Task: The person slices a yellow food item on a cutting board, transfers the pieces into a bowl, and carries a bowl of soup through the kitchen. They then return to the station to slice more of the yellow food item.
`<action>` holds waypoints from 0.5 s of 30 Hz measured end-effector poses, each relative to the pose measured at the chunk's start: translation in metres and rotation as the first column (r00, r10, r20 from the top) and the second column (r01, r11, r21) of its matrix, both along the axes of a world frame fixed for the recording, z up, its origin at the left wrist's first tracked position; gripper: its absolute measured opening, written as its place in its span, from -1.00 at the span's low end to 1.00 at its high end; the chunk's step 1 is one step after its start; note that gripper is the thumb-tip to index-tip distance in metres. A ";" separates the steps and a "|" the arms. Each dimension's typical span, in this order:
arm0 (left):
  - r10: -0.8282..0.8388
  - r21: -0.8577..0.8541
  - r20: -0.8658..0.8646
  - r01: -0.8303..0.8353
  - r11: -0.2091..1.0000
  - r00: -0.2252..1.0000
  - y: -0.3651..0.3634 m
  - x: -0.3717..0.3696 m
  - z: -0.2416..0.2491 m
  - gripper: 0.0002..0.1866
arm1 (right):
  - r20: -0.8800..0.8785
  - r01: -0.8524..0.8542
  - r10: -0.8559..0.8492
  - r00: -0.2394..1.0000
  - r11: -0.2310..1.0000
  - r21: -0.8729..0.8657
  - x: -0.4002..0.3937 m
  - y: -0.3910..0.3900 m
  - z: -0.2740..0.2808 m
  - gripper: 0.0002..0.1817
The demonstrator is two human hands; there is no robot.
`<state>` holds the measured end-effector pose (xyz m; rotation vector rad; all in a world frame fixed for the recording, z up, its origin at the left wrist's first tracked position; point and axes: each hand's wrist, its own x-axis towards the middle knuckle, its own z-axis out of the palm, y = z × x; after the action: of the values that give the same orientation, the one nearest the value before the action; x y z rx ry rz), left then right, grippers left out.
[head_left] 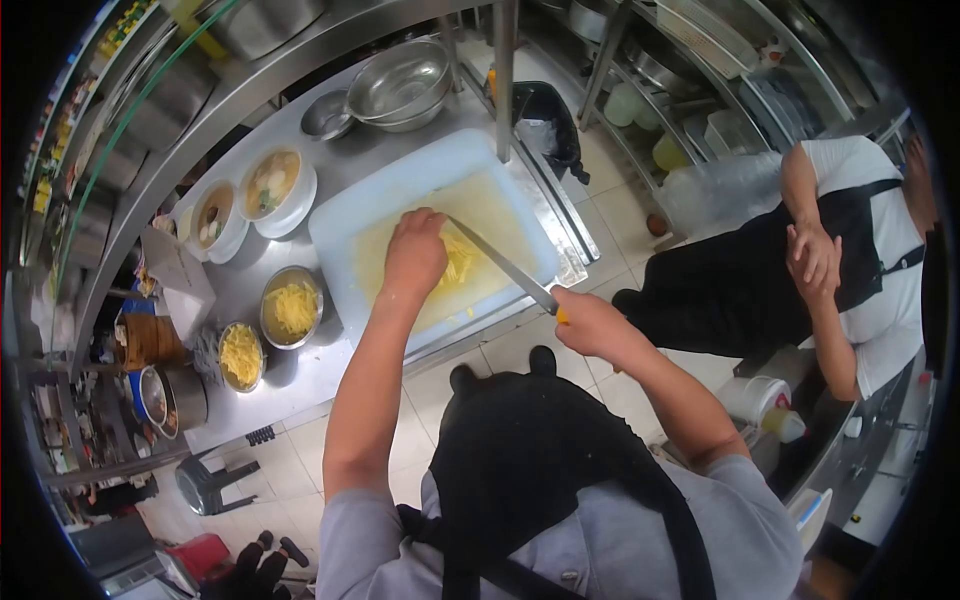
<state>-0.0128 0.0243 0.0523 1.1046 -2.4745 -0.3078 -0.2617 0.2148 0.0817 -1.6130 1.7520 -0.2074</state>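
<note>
A long knife (pixel 505 264) lies across a white cutting board (pixel 345 215), its yellow handle in my right hand (pixel 590 325), whose fingers are wrapped round it. On the board, my left hand (pixel 417 250) is by the blade's tip end, fingers bent and close together; what is under them is hidden. Yellow strips (pixel 458 262) lie just right of that hand, beside the blade. Left of the board, a metal bowl (pixel 291 308) holds more yellow strips, and a smaller container (pixel 241 357) next to it holds thicker ones.
Two white bowls of soup (pixel 277 190) (pixel 217 222) stand behind the metal bowl. Empty steel bowls (pixel 400 85) sit at the table's back. A person in a black apron (pixel 840 250) stands at right, hands together. A dark stool (pixel 205 485) is on the floor.
</note>
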 end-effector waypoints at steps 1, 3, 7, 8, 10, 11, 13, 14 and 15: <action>0.022 -0.017 -0.006 -0.023 1.000 1.000 -0.001 -0.004 0.012 -0.59 | 0.004 0.019 -0.019 1.000 1.000 -0.003 0.000 -0.001 0.004 -0.53; -0.119 -0.094 -0.028 0.116 0.989 0.992 0.012 0.004 0.018 -0.59 | -0.313 -0.137 0.049 0.949 0.954 -0.266 0.011 0.002 0.015 -0.61; -0.327 -0.126 -0.023 0.321 0.938 0.945 0.042 0.011 0.037 -0.56 | -0.436 -0.261 0.056 0.898 0.866 -0.427 0.016 -0.009 0.022 -0.71; -0.332 -0.130 -0.016 0.327 0.936 0.943 0.045 0.009 0.038 -0.56 | -0.431 -0.255 0.050 0.901 0.865 -0.433 0.018 -0.011 0.025 -0.71; -0.305 -0.151 -0.009 0.300 0.942 0.952 0.050 0.007 0.035 -0.55 | -0.453 -0.286 0.092 0.887 0.880 -0.380 0.019 -0.015 0.032 -0.70; -0.300 -0.152 -0.009 0.295 0.943 0.954 0.049 0.008 0.032 -0.55 | -0.454 -0.290 0.096 0.886 0.878 -0.381 0.018 -0.016 0.033 -0.70; -0.285 -0.111 -0.007 0.282 0.953 0.959 0.044 0.011 0.022 -0.54 | -0.522 -0.317 0.099 0.847 0.883 -0.347 0.017 -0.018 0.033 -0.70; -0.278 -0.110 -0.008 0.276 0.955 0.960 0.041 0.013 0.013 -0.54 | -0.522 -0.323 0.105 0.846 0.881 -0.346 0.017 -0.017 0.032 -0.70; -0.275 -0.065 0.017 0.275 0.959 0.961 0.035 0.012 0.007 -0.55 | -0.499 -0.297 0.105 0.860 0.899 -0.323 0.016 -0.016 0.031 -0.70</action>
<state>-0.0005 0.0598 0.0598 0.7347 -2.6257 -0.2992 -0.2460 0.1992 0.1127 -2.2846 1.9593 -0.0620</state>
